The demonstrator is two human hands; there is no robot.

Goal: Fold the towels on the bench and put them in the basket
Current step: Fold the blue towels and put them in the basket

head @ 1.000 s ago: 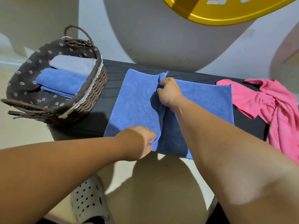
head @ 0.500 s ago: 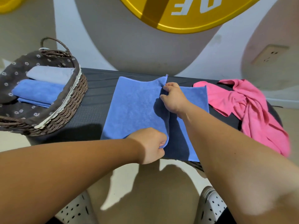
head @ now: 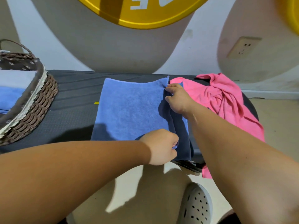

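Blue towel lies centre frame on the bench, half folded. My left hand pinches its near corner, my right hand its far corner. Recommendation: lay both corners flush with the frame-right edge, then smooth flat.

Wall, floor and one shoe around the work area.

A big yellow disc with white lettering, cut off by the frame, fills the top centre against a white wall painted with a broad grey rounded shape. Another yellow edge shows blurred in the upper right corner. A beige wall socket sits at the upper right inside a second rounded patch. A pale skirting board runs along the wall's foot at the right edge, above a cream floor. At the bottom right a pale clog with round holes stands on that floor. A small yellow mark lies left of centre.
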